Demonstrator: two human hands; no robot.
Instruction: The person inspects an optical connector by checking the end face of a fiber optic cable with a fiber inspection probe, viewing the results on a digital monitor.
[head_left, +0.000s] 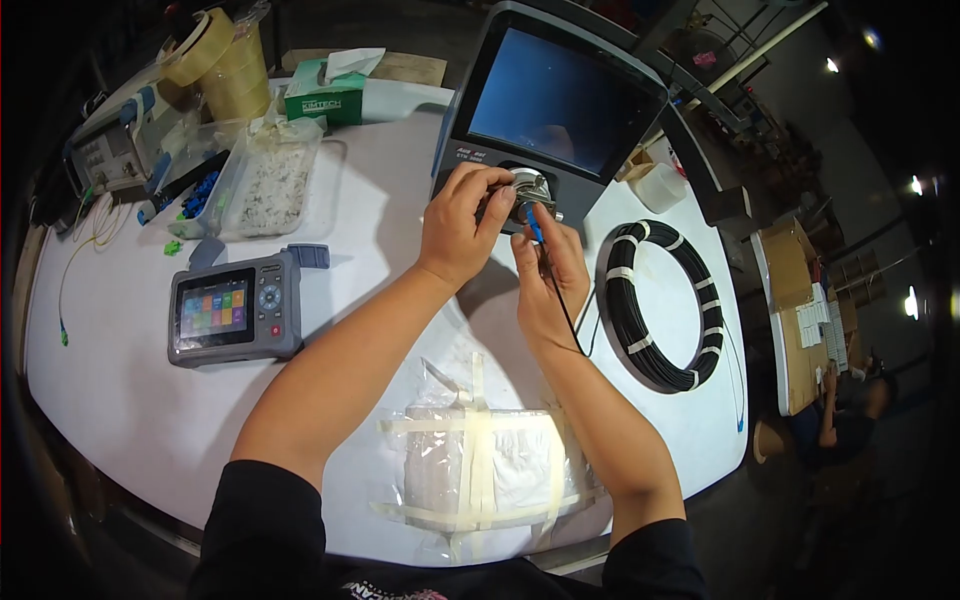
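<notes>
A desktop inspection device with a large dark blue screen (pixel 545 98) stands at the back of the table. On its front is a round metal connector fixture (pixel 532 185). My left hand (pixel 462 225) has its bent fingers and thumb at the fixture's left side, gripping it. Pinched in my right hand (pixel 555 275) is a blue fiber optic connector (pixel 534 224), its tip against the lower part of the fixture. A black cable (pixel 565 305) runs from the connector down past my wrist toward a coil of black cable (pixel 628 318) bound with white ties.
A handheld tester (pixel 235 308) with a lit screen lies at left. Behind it are a plastic tub (pixel 275 185), tape rolls (pixel 228 75) and a green tissue box (pixel 325 103). A taped plastic sheet (pixel 430 465) covers the front of the table. Another person (pixel 835 420) sits far right.
</notes>
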